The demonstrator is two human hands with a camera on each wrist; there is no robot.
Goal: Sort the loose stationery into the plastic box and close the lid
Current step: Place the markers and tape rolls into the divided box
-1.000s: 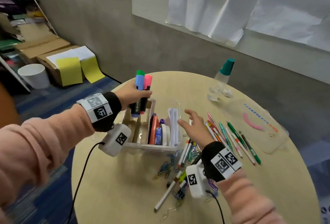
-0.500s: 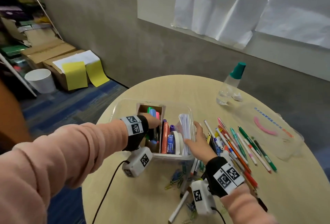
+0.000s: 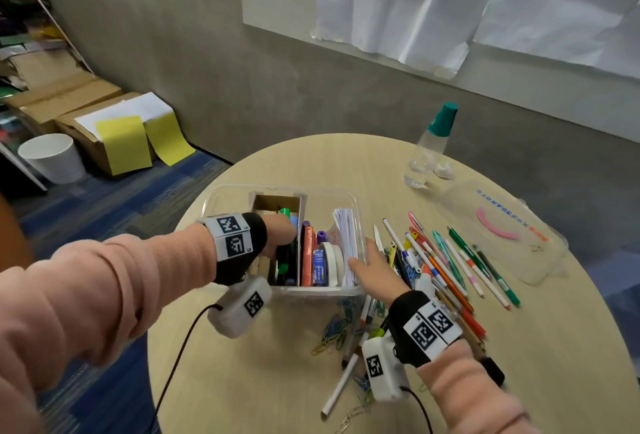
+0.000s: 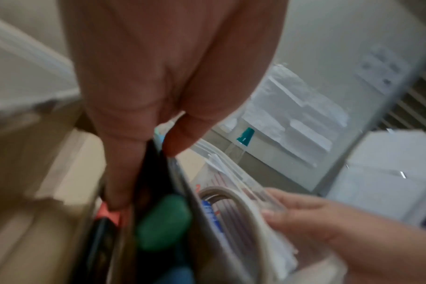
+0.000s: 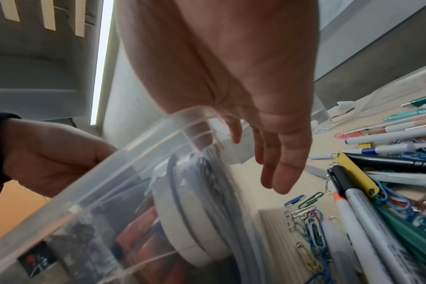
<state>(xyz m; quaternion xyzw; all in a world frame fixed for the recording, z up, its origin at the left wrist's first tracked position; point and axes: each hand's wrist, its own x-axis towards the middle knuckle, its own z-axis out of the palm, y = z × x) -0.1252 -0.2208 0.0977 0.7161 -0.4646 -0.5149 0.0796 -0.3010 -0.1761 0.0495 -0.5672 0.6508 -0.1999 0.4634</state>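
Observation:
The clear plastic box stands open on the round table with tape, a paper stack and glue upright inside. My left hand reaches into its left-middle compartment and pinches a bundle of black-bodied highlighters; in the left wrist view the thumb and fingers squeeze the black bodies beside a green cap. My right hand lies with straight fingers against the box's right wall and holds nothing. Loose pens and paper clips lie to the right and in front.
The clear lid with a pink strip lies at the far right of the table. A bottle with a green cap stands behind it. A white marker lies near the front edge. Cardboard boxes and a white bin sit on the floor at left.
My left hand has come down from above the box and lowered the highlighter bundle into the compartment. My right hand has moved from the pens to the box's right wall.

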